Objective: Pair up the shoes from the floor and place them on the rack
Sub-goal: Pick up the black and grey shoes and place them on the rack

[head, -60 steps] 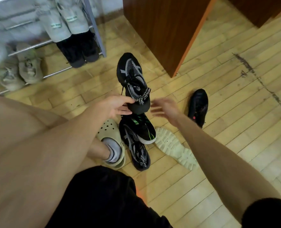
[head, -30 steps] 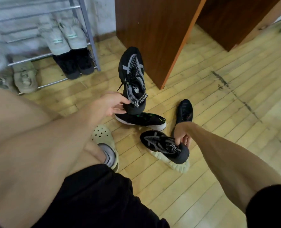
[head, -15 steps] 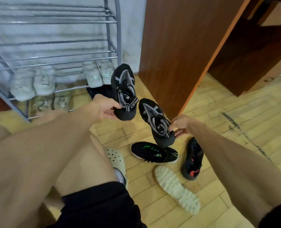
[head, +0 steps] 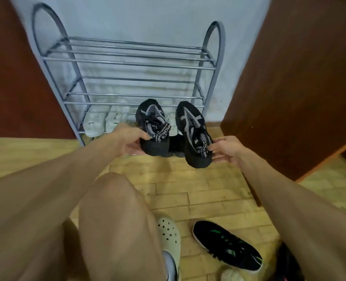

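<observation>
Left sneaker (head: 150, 124) and right sneaker (head: 195, 131) are now hanging side by side right in front of the rack (head: 127, 62). 0.5 s ago the right one was trailing lower and the rack was sitting off to the left.

Nearest, at bottom: a pale clog (head: 169, 233) is sitting on the person's foot. A blk shoe w/ green marks (head: 227, 245) is lying on the wood floor (head: 198, 197) just right of it. Another dark shoe (head: 287, 262) is showing in the bottom-right corner, blurred.

Further out, the left hand (head: 127, 139) is gripping the left sneaker at the heel, thumb on top by the collar. The right hand (head: 227, 150) is pinching the right sneaker at its heel. Both toes are pointing at the rack, w/ a gap betw. the two.

Behind them, dark shoes (head: 176, 146) are showing low betw. the heels; can't tell which shelf. White shoes (head: 101, 121) are resting on a lower shelf, left side. A brown cabinet (head: 289, 78) is standing right of the rack.
</observation>
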Available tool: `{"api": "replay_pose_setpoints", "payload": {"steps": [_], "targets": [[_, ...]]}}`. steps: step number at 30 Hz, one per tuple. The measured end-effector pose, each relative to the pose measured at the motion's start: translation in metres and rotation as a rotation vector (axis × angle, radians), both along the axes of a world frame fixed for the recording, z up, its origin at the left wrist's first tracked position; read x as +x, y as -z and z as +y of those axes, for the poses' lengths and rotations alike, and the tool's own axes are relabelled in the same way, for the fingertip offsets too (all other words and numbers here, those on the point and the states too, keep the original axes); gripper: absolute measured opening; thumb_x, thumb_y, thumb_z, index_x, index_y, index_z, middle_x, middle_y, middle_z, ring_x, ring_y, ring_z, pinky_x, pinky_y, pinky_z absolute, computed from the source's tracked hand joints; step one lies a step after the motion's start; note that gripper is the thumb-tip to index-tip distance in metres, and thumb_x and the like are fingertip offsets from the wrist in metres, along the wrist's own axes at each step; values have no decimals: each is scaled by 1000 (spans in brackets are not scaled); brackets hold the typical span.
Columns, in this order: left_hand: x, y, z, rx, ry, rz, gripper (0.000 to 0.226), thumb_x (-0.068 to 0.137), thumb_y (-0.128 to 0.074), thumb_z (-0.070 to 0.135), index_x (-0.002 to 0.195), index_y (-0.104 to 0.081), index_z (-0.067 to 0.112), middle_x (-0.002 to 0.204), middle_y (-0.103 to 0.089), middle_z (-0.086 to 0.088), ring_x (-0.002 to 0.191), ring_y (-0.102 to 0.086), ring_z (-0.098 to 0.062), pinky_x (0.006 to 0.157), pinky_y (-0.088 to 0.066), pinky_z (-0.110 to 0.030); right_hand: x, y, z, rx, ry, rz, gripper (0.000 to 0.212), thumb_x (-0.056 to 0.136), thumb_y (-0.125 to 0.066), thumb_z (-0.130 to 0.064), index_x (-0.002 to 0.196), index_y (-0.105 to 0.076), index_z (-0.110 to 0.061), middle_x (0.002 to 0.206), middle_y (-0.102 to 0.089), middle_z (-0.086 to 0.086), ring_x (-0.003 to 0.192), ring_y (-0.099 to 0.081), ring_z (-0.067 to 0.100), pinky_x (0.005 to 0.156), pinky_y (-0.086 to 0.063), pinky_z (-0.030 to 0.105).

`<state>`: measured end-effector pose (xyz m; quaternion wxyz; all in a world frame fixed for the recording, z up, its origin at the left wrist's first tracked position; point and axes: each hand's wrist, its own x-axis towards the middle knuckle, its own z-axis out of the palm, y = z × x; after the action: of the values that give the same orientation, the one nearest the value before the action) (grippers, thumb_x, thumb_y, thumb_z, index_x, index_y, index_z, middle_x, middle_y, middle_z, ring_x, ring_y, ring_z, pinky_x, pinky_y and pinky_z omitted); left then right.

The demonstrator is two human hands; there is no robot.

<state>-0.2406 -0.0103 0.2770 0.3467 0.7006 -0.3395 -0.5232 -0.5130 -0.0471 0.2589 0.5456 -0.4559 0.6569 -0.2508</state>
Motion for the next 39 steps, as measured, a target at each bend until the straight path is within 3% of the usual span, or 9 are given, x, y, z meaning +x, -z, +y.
{"api": "replay_pose_setpoints", "payload": {"steps": [7, 12, 16, 21, 23, 25, 28, 34, 39], "targets": [[4, -2, -71, -101, 5, 73, 17, 77, -72, -4, 91, -64, -1, 74, -74, -11, 59, -72, -23, 48, -58, -29, 21, -17, -86, -59, 33, -68, 34, 81, -66, 8, 114, -62, 3, 103, -72, 17, 81, -72, 30, 63, -61, 37], [-5, -4, -142, -117, -15, 78, 19, 78, -72, -1, 95, -63, -3, 89, -73, -17, 77, -72, -29, 57, -61, -36, 38, -25, -149, -110, 114, -105, 26, 84, -64, 8, 108, -58, 3, 101, -69, 20, 80, -70, 33, 62, -60, 39], [-4, 1, -192, -118, -34, 46, 18, 78, -73, 0, 94, -64, -3, 86, -72, -16, 74, -72, -29, 57, -61, -35, 52, -17, -193, -146, 137, -74, 46, 82, -66, 7, 125, -52, 0, 103, -66, 17, 76, -69, 28, 51, -59, 31], [-1, 13, -232, -116, -74, 58, 26, 80, -72, 0, 105, -63, -3, 90, -70, -15, 68, -70, -26, 48, -59, -30, 62, 5, -238, -123, 251, -103, 23, 84, -65, 2, 107, -62, 1, 104, -68, 18, 92, -69, 33, 75, -59, 43], [0, 17, -242, -111, -84, 77, 29, 80, -71, -1, 107, -61, -1, 98, -69, -19, 72, -70, -28, 48, -59, -31, 65, 20, -250, -145, 290, -57, 19, 88, -62, -7, 107, -64, -6, 107, -68, 14, 97, -67, 30, 80, -59, 43], [-1, 19, -247, -90, -81, 102, 25, 82, -69, -2, 106, -61, -3, 99, -69, -20, 71, -69, -28, 47, -59, -31, 70, 33, -258, -182, 326, 14, 7, 91, -59, -18, 91, -65, -16, 106, -68, 9, 99, -65, 27, 87, -57, 44], [-6, 21, -250, -59, -51, 69, 30, 84, -67, 0, 113, -59, -4, 102, -67, -20, 73, -68, -26, 45, -58, -29, 75, 42, -261, -205, 352, 64, 16, 95, -53, -27, 95, -67, -19, 109, -68, 8, 102, -64, 27, 92, -54, 45], [-16, 21, -235, -94, -5, -22, 22, 94, -57, 12, 114, -59, 4, 113, -64, -14, 94, -58, -20, 80, -51, -31, 78, 35, -244, -142, 309, -3, 34, 97, -47, -26, 127, -57, -15, 125, -59, 6, 112, -58, 26, 93, -54, 45], [-36, 14, -193, -189, -54, -101, 27, 92, -55, 13, 117, -59, 6, 116, -61, -9, 101, -55, -21, 95, -47, -35, 62, 22, -197, -192, 142, 93, 38, 94, -51, -14, 132, -54, -11, 112, -62, 7, 106, -62, 27, 94, -53, 43]]}}
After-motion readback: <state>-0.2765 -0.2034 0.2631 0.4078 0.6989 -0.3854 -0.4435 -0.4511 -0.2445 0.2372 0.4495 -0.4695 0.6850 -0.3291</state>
